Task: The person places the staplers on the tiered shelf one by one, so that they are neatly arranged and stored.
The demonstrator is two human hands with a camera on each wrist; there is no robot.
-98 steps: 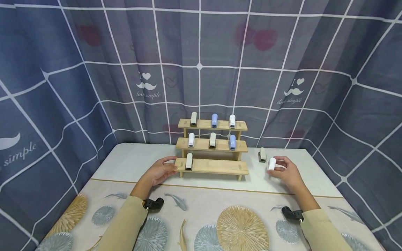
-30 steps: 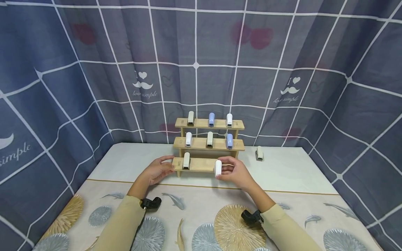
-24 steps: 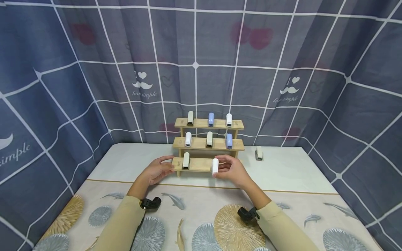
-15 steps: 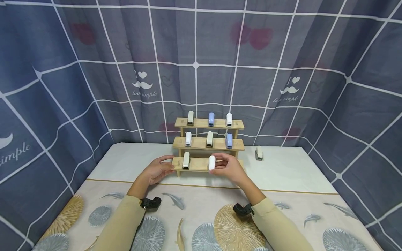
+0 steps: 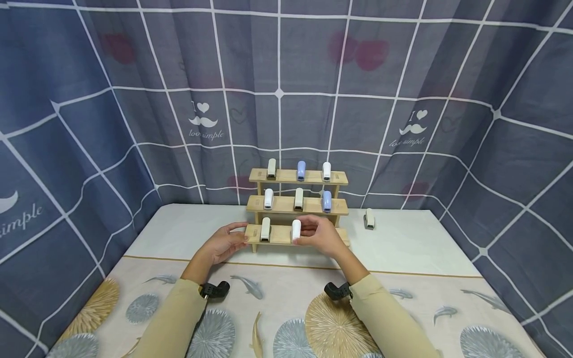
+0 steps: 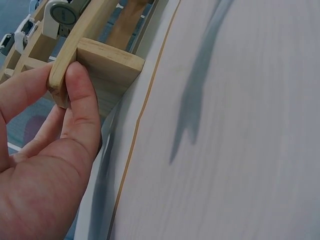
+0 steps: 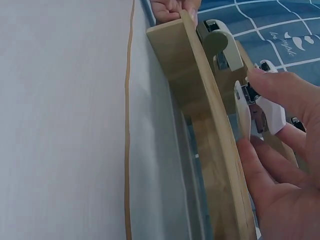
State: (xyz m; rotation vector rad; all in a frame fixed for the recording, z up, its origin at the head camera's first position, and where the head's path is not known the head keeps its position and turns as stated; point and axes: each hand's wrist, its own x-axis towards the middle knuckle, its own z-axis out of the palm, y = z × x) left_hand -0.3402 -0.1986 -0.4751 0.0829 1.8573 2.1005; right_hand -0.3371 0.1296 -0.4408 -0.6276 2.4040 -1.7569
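Note:
My right hand [image 5: 321, 237] pinches a small white stapler [image 5: 296, 229] over the middle of the lowest step of a three-tier wooden rack [image 5: 279, 234]. In the right wrist view, thumb and fingers hold the stapler [image 7: 272, 116] at its two ends, its metal parts showing; contact with the board cannot be told. My left hand [image 5: 225, 242] grips the left end of that lowest board, and the left wrist view shows thumb and fingers on the board end [image 6: 59, 75]. A cream stapler [image 5: 265, 229] stands on the same step, left of the white one.
The middle step bears a white [image 5: 268, 198], a cream [image 5: 298, 199] and a blue stapler [image 5: 327, 201]. On the top step are a cream [image 5: 271, 168], a blue [image 5: 301, 170] and a white one [image 5: 326, 171]. Another cream stapler [image 5: 369, 219] lies on the white tabletop [image 5: 403, 243] to the right.
My right hand has brought the white stapler left from the tabletop to the rack's lowest step, sliding further left to beside the cream one. The left hand keeps its grip on the board.

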